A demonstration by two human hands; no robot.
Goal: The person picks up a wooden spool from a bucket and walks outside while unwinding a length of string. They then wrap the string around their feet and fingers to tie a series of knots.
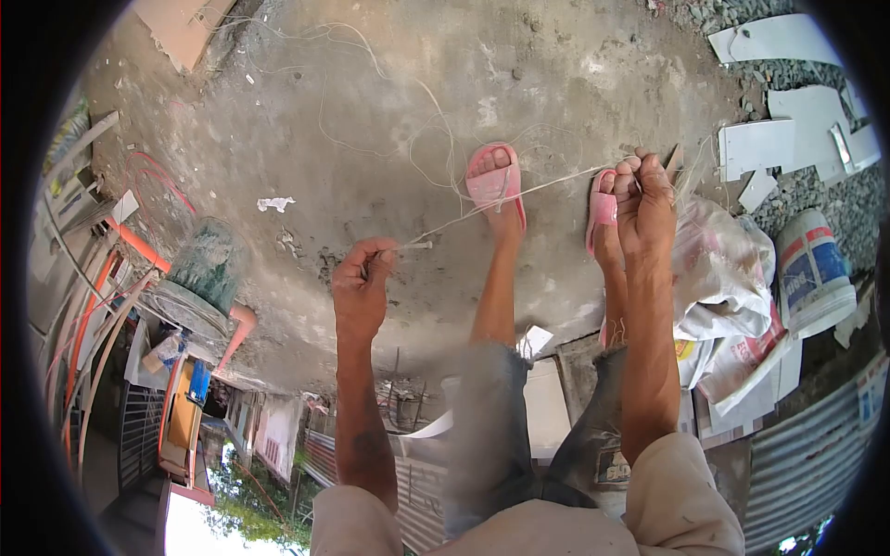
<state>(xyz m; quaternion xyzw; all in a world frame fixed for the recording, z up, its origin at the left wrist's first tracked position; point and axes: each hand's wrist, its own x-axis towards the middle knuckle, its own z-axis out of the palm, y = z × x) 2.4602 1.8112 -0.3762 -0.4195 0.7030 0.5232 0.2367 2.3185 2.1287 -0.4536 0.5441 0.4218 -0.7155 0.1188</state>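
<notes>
Head view. The left hand [363,278] was closed in a pinch on one end of a thin white string [556,186]. The right hand [644,199], fingers pressed together, gripped the other end. The string ran taut between them, crossing above a pink rubber sandal [496,181] on grey concrete ground [371,111]. Judged: a steady, even pull and firm pinches would suit. Loose tangled white strands [436,139] near the feet looked a snag risk.

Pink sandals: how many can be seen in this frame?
2. One sandal on the centre foot, under the taut string; the other sandal beside the right hand, partly hidden.
</notes>
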